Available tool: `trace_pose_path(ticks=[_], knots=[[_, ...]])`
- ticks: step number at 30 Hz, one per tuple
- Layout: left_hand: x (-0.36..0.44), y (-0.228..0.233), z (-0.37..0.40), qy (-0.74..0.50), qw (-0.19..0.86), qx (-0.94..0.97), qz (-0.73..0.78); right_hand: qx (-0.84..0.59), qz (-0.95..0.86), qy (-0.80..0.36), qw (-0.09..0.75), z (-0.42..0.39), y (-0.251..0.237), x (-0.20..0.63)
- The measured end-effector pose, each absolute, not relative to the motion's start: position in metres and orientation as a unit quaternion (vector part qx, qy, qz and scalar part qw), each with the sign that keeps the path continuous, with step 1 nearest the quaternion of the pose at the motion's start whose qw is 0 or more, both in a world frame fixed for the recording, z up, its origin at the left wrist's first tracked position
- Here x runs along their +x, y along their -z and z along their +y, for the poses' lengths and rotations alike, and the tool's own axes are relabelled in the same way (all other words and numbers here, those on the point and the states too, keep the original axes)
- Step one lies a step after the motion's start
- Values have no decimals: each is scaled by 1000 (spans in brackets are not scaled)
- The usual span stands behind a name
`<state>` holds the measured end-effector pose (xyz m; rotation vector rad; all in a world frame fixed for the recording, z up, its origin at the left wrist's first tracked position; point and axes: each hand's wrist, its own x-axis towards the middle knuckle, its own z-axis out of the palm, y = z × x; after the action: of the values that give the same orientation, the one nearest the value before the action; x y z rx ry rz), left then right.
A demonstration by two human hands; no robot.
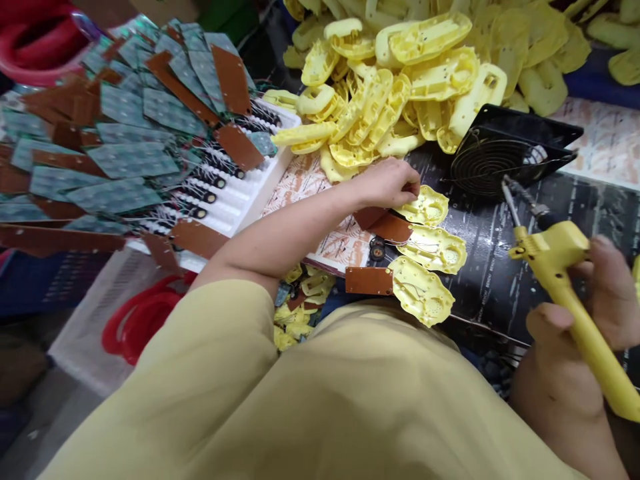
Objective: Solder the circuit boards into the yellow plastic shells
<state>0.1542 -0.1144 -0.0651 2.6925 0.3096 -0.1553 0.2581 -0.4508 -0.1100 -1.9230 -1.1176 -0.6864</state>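
My right hand (613, 300) is wrapped round a yellow soldering gun (583, 303), its metal tip pointing up and away from me. My left hand (390, 183) reaches across the bench with its fingers curled together at the edge of a yellow plastic shell (427, 207); whatever they pinch is hidden. Nearer me lie a second yellow shell (437, 250) and a third yellow shell (425, 293). Brown circuit boards, one of them a flat brown board (369, 281), sit beside these shells with thin wires. A small round black part (377, 250) rests by the middle shell.
A heap of yellow shells (365, 100) fills the back of the bench. At left, a white foam tray (240, 207) carries many wired circuit boards (135, 160). A black fan (493, 163) with a coil of wire stands at the back right. Below left is a red-handled basket (85, 353).
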Motion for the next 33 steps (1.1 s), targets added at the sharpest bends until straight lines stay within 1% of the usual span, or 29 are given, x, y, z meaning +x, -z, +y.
trace_pose_path(ticks=[2, 3, 7, 10, 13, 18, 23, 28, 33], knots=[[154, 66, -110, 65, 215, 969, 104, -710, -486, 334, 384, -440, 103, 261], [154, 66, -110, 70, 216, 968, 103, -694, -499, 340, 392, -435, 102, 262], [156, 64, -116, 76, 206, 967, 132, -684, -469, 254, 497, -424, 108, 265], [159, 64, -124, 73, 193, 966, 155, -700, -451, 177, 525, -420, 116, 262], [160, 66, -126, 68, 178, 969, 157, -713, -444, 135, 526, -415, 120, 256], [158, 73, -122, 52, 180, 973, 138, -728, -439, 135, 508, -409, 124, 252], [159, 70, -124, 61, 171, 974, 134, -746, -435, 59, 501, -406, 125, 252], [161, 59, -131, 99, 145, 974, 143, -739, -434, 92, 506, -404, 125, 255], [162, 57, -130, 96, 143, 975, 138, -719, -463, 97, 509, -398, 123, 258]])
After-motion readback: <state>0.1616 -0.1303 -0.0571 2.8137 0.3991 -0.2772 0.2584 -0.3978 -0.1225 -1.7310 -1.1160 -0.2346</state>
